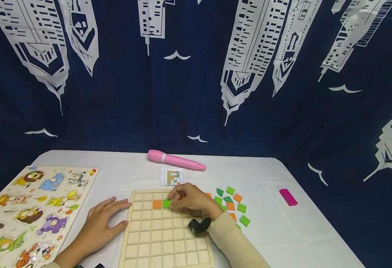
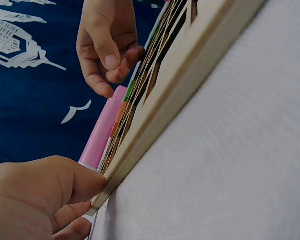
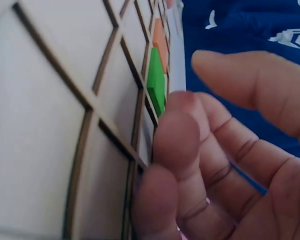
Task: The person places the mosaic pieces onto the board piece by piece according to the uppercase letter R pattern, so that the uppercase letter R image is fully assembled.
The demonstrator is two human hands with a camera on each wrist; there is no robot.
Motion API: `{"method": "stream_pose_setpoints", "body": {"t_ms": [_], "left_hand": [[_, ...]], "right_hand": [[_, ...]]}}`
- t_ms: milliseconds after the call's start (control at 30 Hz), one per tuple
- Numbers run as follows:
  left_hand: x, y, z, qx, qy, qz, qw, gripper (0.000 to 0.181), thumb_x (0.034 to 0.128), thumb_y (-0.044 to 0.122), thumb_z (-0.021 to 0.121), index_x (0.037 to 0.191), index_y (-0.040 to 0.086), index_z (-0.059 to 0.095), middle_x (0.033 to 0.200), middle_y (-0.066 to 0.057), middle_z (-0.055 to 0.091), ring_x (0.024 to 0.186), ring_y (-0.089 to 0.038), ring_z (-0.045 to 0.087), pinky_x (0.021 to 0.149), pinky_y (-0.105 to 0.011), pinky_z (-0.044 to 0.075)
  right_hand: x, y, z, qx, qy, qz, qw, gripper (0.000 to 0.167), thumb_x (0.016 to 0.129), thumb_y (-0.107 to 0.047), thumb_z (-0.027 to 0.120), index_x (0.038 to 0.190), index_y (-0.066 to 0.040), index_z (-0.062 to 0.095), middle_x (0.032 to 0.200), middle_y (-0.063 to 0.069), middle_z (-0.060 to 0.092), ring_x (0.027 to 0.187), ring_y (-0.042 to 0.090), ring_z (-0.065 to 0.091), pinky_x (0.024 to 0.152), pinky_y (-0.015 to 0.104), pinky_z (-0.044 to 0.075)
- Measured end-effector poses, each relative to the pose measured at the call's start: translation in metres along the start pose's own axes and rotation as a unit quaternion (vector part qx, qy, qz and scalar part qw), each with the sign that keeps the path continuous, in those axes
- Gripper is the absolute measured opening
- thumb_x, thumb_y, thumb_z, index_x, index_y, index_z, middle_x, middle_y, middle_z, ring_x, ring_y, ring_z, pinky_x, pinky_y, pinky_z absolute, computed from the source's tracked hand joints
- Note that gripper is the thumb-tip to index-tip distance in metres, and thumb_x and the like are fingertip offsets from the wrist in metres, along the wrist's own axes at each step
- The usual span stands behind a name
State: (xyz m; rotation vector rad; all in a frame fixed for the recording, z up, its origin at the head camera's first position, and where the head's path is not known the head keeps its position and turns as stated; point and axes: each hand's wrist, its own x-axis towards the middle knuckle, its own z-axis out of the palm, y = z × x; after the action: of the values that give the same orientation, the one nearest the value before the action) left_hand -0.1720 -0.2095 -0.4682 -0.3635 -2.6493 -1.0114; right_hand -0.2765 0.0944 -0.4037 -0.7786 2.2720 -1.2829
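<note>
A wooden grid board (image 1: 169, 234) lies on the table. In its second row sit an orange square tile (image 1: 157, 204) and, right beside it, a green square tile (image 1: 166, 203). My right hand (image 1: 190, 199) is over the board's upper part, its fingertips near the green tile. Loosely bent fingers (image 3: 180, 140) and a thumb standing apart from them show nothing between in the right wrist view. At the board's left edge rests my left hand (image 1: 103, 223), thumb and fingers spread; the left wrist view shows its thumb (image 2: 85, 182) touching the rim.
Behind the board lie a pattern card (image 1: 171, 176) and a pink marker-shaped stick (image 1: 179, 161). Loose green and orange tiles (image 1: 242, 207) are scattered to the right, partly behind my right arm. An animal puzzle board (image 1: 38, 212) lies left, a magenta block (image 1: 288, 197) far right.
</note>
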Motion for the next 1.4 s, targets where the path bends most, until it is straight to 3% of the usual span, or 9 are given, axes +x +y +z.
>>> {"method": "stream_pose_setpoints", "body": {"t_ms": [300,667,1000,1200,1400], "left_hand": [[-0.007,-0.001,0.002,0.007,-0.001,-0.007,1.0,0.047,0.0894,0.02,0.085,0.135,0.013,0.075,0.146,-0.013,0.068,0.146,-0.049,0.045,0.114,-0.069,0.026],[-0.006,0.001,0.0,0.004,0.005,-0.002,1.0,0.047,0.0888,0.019,0.085,0.134,0.012,0.075,0.145,-0.013,0.069,0.145,-0.049,0.045,0.113,-0.071,0.026],[-0.004,-0.001,-0.001,-0.001,0.008,0.005,1.0,0.048,0.0881,0.019,0.085,0.134,0.012,0.075,0.145,-0.014,0.069,0.145,-0.049,0.045,0.113,-0.073,0.025],[-0.002,-0.001,-0.002,-0.003,0.012,0.007,0.9999,0.047,0.088,0.018,0.085,0.134,0.011,0.075,0.145,-0.015,0.069,0.145,-0.048,0.045,0.113,-0.072,0.025],[-0.001,0.002,-0.001,-0.005,0.006,0.004,1.0,0.047,0.089,0.018,0.084,0.134,0.01,0.075,0.145,-0.015,0.069,0.146,-0.049,0.044,0.113,-0.071,0.025]], "right_hand": [[-0.024,0.009,-0.012,0.063,-0.03,-0.025,0.9972,0.03,0.099,-0.002,0.07,0.124,0.013,0.068,0.084,-0.007,0.066,0.073,0.008,0.06,0.07,0.021,0.053],[-0.066,0.024,-0.035,0.103,-0.007,-0.011,0.9945,0.031,0.103,-0.004,0.067,0.126,0.017,0.063,0.087,0.002,0.066,0.073,0.014,0.056,0.068,0.023,0.049],[-0.099,0.038,-0.057,0.061,0.017,-0.004,0.998,0.028,0.104,-0.007,0.066,0.125,0.013,0.066,0.092,0.007,0.069,0.075,0.013,0.06,0.068,0.023,0.051],[-0.103,0.042,-0.062,0.047,0.032,0.004,0.9984,0.027,0.105,-0.009,0.068,0.123,0.01,0.067,0.086,0.005,0.066,0.067,0.011,0.057,0.057,0.021,0.045],[-0.105,0.052,-0.066,0.048,0.014,0.011,0.9987,0.027,0.101,-0.003,0.069,0.124,0.011,0.067,0.085,0.001,0.066,0.063,0.008,0.052,0.053,0.018,0.042]]}}
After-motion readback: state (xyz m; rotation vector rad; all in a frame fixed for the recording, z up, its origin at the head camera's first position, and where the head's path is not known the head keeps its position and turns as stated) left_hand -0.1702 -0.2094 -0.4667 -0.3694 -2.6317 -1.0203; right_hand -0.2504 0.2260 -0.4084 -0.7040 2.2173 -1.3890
